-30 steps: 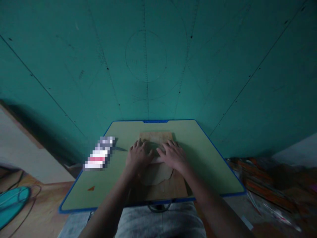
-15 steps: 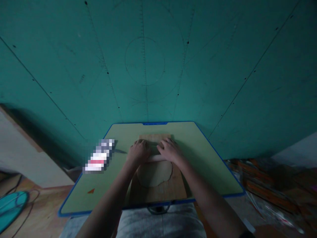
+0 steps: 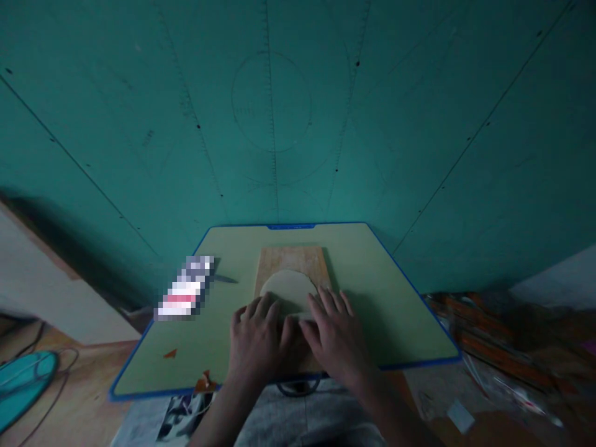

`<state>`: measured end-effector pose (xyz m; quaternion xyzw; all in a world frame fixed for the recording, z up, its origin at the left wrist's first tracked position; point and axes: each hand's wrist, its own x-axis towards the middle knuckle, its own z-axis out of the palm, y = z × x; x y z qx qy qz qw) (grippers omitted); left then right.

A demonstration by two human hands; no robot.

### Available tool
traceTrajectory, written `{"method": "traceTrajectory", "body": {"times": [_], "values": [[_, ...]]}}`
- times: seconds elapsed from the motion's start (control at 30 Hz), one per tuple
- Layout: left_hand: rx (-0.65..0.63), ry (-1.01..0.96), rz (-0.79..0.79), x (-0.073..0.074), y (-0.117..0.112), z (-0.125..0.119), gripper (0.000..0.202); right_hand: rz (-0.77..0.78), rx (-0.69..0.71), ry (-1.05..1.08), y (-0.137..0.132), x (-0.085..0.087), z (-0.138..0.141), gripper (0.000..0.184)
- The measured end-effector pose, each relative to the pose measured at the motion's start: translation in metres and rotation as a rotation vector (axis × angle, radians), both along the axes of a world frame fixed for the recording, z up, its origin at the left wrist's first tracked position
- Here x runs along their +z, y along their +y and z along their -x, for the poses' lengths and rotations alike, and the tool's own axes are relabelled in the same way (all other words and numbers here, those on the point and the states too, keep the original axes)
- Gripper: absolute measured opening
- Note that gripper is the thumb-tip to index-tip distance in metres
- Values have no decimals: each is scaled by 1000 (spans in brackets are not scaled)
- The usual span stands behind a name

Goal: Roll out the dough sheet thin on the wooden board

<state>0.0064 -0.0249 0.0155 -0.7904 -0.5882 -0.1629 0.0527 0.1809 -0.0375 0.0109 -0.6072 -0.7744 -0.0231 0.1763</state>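
Note:
A flattened sheet of pale dough [image 3: 288,288] lies on a wooden board [image 3: 293,256] in the middle of the small table. A rolling pin [image 3: 302,316] runs crosswise over the near part of the dough, and only a short pale stretch shows between my hands. My left hand [image 3: 261,332] rests palm down over its left part, fingers apart and stretched forward. On the right part lies my right hand [image 3: 335,329], flat with spread fingers whose tips reach past the pin beside the dough's right edge. Both thumbs point inward.
The blue-edged table [image 3: 395,310] stands against a green wall [image 3: 288,124]. At its left are a pixelated item [image 3: 186,288], a blade-like grey piece [image 3: 226,279] and an orange scrap [image 3: 170,354]. Clutter [image 3: 503,354] covers the floor at right.
Both hands have come back toward me with the rolling pin, from the dough's far edge to its near part. The dough's far part and the board's far end now show.

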Motion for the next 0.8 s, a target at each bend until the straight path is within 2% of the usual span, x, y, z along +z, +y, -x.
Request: {"method": "traceTrajectory", "body": {"times": [0.13,0.3,0.43,0.57,0.67,0.8], "values": [[-6,-13,-23,-2,4,-1,34,-13,30,-31,2,-1,-3,54],[65,-10,35,6,32,-6,38,6,-11,-88,34,8,-1,63],[67,31,133,14,65,-7,39,60,12,-98,66,15,0,54],[13,43,250,22,89,-6,34,118,8,-78,88,20,-1,46],[-11,59,228,25,84,-7,34,109,26,-57,84,20,-1,44],[-55,79,182,18,45,-7,34,61,94,-51,49,13,-4,39]]}}
